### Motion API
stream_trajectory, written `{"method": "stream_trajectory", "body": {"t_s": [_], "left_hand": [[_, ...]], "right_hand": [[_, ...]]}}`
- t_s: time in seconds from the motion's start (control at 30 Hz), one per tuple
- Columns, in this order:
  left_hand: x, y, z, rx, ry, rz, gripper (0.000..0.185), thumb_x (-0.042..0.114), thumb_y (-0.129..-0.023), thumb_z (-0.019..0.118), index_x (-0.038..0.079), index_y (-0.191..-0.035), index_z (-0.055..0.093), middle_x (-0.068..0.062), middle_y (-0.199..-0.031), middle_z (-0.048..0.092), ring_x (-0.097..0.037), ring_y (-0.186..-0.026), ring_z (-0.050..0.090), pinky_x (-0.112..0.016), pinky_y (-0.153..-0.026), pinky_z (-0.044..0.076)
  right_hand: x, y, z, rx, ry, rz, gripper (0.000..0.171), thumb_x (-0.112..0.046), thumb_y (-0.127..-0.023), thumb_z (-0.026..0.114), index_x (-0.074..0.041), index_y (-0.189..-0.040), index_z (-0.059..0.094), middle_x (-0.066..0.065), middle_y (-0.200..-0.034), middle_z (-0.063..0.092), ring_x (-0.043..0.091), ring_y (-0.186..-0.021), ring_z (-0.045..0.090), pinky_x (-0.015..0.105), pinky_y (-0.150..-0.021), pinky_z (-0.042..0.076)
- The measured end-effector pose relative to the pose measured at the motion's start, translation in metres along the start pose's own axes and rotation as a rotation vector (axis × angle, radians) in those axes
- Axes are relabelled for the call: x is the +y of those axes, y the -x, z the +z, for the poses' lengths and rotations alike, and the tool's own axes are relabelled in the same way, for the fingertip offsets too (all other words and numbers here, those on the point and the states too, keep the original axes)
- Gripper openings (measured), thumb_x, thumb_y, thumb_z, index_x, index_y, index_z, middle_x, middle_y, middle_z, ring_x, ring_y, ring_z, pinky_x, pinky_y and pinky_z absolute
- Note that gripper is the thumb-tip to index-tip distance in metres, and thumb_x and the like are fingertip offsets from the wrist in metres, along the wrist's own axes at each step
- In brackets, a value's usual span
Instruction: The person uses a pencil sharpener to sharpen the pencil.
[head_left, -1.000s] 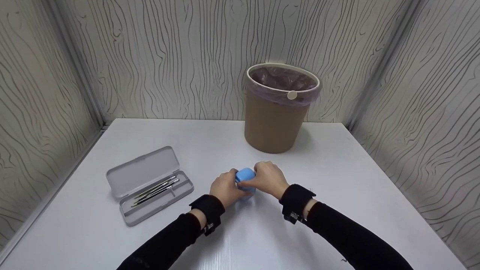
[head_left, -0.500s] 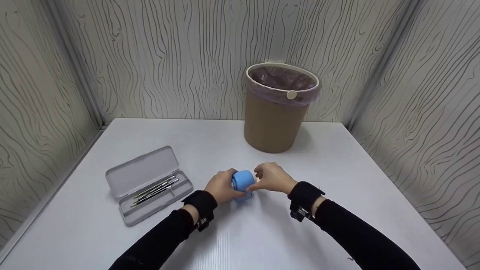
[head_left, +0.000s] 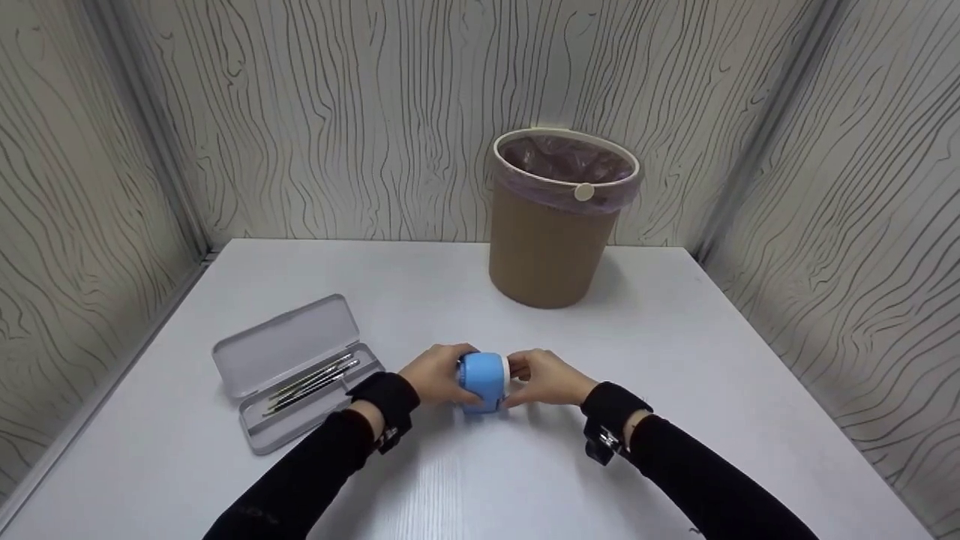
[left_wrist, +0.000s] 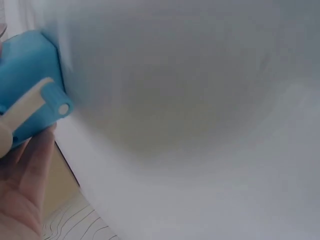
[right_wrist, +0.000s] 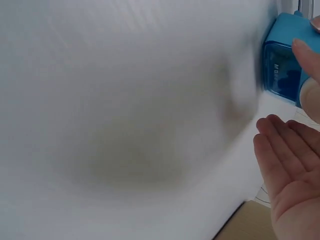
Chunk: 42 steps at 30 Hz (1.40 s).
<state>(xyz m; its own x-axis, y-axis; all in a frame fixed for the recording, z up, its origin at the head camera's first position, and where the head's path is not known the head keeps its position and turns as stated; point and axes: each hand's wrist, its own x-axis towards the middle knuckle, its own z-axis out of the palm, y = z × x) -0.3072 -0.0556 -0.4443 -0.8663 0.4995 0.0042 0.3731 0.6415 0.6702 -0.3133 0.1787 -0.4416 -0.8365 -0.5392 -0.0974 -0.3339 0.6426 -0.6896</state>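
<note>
A small blue sharpener box (head_left: 481, 379) with a white part on its right side stands on the white table (head_left: 675, 360), near the middle. My left hand (head_left: 437, 373) grips its left side, fingers curled round it. My right hand (head_left: 543, 376) holds its right end, fingertips at the white piece. In the left wrist view the blue box (left_wrist: 27, 75) shows a white crank arm (left_wrist: 31, 106) above my fingers (left_wrist: 25, 185). The right wrist view shows the box (right_wrist: 283, 60) with one fingertip (right_wrist: 306, 52) on its clear blue front; the other fingers (right_wrist: 290, 160) lie below it.
An open grey pencil case (head_left: 297, 367) holding several thin pencils (head_left: 311, 381) lies to the left. A tan waste bin (head_left: 556, 225) with a pink liner stands at the back of the table. Patterned walls close in three sides.
Both hands have drawn the blue box a little nearer to me. My right hand slid from its top to its right end, and a white part now shows there.
</note>
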Motion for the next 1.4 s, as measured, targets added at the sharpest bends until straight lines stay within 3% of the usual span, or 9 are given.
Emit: {"method": "stream_trajectory", "body": {"t_s": [0.4, 0.87, 1.17, 1.4], "left_hand": [[0.000, -0.002, 0.001, -0.007, -0.043, 0.022, 0.069, 0.027, -0.075, 0.092, 0.002, -0.131, 0.061, -0.017, -0.128, 0.071, -0.033, -0.118, 0.068, -0.049, -0.106, 0.054], [-0.001, -0.003, -0.001, -0.026, -0.044, 0.044, 0.066, 0.024, -0.074, 0.092, 0.002, -0.128, 0.063, -0.015, -0.125, 0.072, -0.030, -0.116, 0.069, -0.048, -0.106, 0.055], [-0.001, -0.002, -0.005, -0.042, -0.039, 0.045, 0.066, 0.025, -0.075, 0.092, 0.002, -0.129, 0.062, -0.015, -0.126, 0.072, -0.030, -0.116, 0.069, -0.048, -0.105, 0.055], [-0.002, -0.003, -0.005, -0.048, -0.058, 0.018, 0.068, 0.029, -0.075, 0.092, 0.005, -0.131, 0.062, -0.013, -0.127, 0.072, -0.029, -0.118, 0.069, -0.048, -0.107, 0.054]], "right_hand": [[0.019, -0.007, 0.014, 0.000, -0.157, -0.022, 0.055, -0.016, -0.079, 0.088, -0.005, -0.129, 0.067, 0.010, -0.125, 0.073, 0.025, -0.117, 0.067, 0.044, -0.104, 0.055], [0.024, -0.011, 0.011, -0.021, -0.137, -0.072, 0.056, -0.016, -0.076, 0.090, -0.004, -0.126, 0.067, 0.013, -0.124, 0.073, 0.022, -0.118, 0.067, 0.035, -0.104, 0.057], [0.024, -0.013, 0.011, -0.016, -0.128, -0.088, 0.055, -0.017, -0.075, 0.091, -0.007, -0.125, 0.069, 0.009, -0.122, 0.074, 0.025, -0.117, 0.068, 0.042, -0.103, 0.056], [0.021, -0.016, 0.008, -0.008, -0.093, -0.089, 0.047, -0.018, -0.072, 0.093, -0.008, -0.114, 0.075, 0.009, -0.111, 0.078, 0.015, -0.104, 0.071, 0.029, -0.094, 0.060]]}}
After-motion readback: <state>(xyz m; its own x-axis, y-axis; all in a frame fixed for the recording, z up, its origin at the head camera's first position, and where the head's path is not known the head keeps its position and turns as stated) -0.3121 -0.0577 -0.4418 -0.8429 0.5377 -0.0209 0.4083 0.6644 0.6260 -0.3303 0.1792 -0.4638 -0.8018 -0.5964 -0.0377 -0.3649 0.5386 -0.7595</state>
